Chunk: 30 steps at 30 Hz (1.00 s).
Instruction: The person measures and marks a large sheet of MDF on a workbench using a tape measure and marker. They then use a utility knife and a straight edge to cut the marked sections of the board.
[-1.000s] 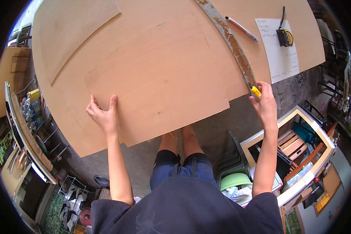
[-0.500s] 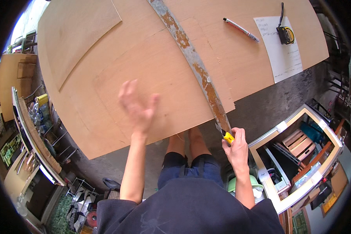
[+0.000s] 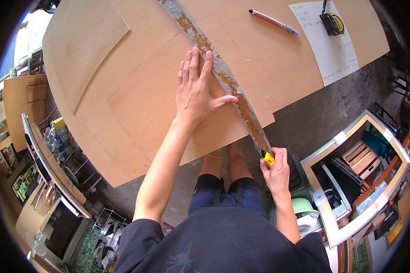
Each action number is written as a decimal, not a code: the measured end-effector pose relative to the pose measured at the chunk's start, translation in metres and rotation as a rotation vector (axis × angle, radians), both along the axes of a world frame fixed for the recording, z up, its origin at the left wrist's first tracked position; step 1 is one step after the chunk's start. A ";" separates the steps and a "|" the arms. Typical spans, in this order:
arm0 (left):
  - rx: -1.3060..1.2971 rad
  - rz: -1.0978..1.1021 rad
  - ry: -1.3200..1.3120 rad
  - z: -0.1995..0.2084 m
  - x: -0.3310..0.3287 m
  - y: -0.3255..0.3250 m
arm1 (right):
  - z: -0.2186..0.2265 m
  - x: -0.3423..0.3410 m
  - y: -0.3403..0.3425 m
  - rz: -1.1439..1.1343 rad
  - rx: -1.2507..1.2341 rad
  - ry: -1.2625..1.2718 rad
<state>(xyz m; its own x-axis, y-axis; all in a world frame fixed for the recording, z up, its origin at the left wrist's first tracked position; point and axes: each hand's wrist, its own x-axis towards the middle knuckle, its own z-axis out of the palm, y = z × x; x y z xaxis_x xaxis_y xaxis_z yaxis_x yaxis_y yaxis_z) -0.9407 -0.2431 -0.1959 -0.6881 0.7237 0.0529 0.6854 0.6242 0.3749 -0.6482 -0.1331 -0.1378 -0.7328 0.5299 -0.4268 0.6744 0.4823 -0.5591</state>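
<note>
Head view: wood board [image 3: 136,95] at 12 o'clock; rusty metal strip [image 3: 248,113] across it, approx. 11:30 to 3:30. L hand [image 3: 193,98] nr 12, spread wide, thumb on strip. R hand [image 3: 278,172] approx. 4 o'clock, gripping yellow cutter [image 3: 269,159] at strip's lower end.

top: dark short-sleeved T-shirt [image 3: 234,241] | marking: faint grey spider print [image 3: 181,260] | legs: navy shorts [image 3: 203,199], black hems [image 3: 208,182]
</note>
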 end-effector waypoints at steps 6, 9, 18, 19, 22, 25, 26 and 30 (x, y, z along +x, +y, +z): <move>-0.011 -0.002 -0.006 0.004 0.000 0.003 | 0.003 0.001 0.000 0.009 0.014 -0.003; -0.028 -0.004 -0.002 0.005 0.000 0.003 | 0.004 0.000 0.000 0.009 0.011 -0.013; -0.023 0.003 -0.009 0.006 0.001 0.006 | 0.003 -0.040 0.005 0.088 0.083 -0.026; -0.015 -0.001 -0.006 0.005 0.001 0.006 | 0.000 -0.041 0.005 0.123 0.095 -0.040; -0.012 -0.032 -0.003 0.004 0.000 0.005 | -0.003 -0.040 0.006 0.153 0.084 -0.063; -0.035 -0.049 -0.008 0.007 -0.001 0.002 | 0.002 -0.042 0.009 0.148 0.057 -0.072; -0.042 -0.057 -0.012 0.007 -0.001 0.003 | 0.003 -0.042 0.009 0.140 0.050 -0.077; 0.001 -0.072 -0.030 0.004 -0.001 0.006 | -0.002 -0.039 0.007 0.117 0.044 -0.035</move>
